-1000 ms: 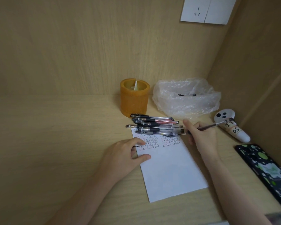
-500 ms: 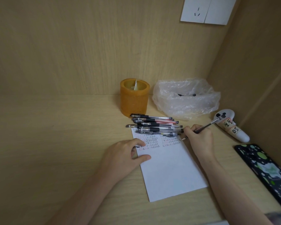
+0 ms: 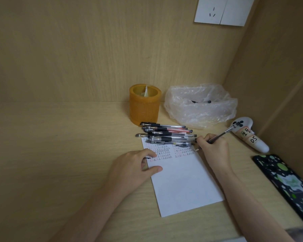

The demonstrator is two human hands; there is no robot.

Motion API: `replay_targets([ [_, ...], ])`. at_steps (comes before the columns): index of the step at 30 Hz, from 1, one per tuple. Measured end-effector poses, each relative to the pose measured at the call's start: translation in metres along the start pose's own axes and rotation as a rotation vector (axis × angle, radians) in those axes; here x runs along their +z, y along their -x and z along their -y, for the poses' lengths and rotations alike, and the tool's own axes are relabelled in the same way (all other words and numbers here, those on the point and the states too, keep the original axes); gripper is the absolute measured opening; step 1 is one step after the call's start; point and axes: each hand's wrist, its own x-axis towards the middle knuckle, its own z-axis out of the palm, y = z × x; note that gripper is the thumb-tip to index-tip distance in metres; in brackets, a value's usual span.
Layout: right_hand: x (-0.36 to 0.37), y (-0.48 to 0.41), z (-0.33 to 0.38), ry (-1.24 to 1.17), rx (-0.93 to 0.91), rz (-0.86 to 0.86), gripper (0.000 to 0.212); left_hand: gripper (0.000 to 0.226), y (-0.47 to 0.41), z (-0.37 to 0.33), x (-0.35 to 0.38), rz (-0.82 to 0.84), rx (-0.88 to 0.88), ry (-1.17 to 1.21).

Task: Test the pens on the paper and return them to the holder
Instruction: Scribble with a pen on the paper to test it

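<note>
Paper (image 3: pixel 182 180), one sheet: right hand (image 3: pixel 213 149) grips one pen (image 3: pixel 222 134), left hand (image 3: pixel 129 168) pinches one black cap (image 3: pixel 147 158).

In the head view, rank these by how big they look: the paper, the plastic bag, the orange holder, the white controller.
Largest to smallest:
1. paper
2. plastic bag
3. orange holder
4. white controller
The paper lies nearest the camera, which may enlarge it.

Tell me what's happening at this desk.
A person is testing pens. The right hand grips a pen, tip down at the right edge of the paper. The left hand rests on its left edge, seemingly pinching a small black piece. Other pens lie piled across its top, outside the orange holder.
</note>
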Motion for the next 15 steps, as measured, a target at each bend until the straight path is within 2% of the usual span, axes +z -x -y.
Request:
replay_targets([
  [15,-0.0007,0.0012,0.0008,0.066,-0.004,-0.018,0.037,0.034,-0.0016,0.0022,0.0015,0.013,-0.014,0.006],
])
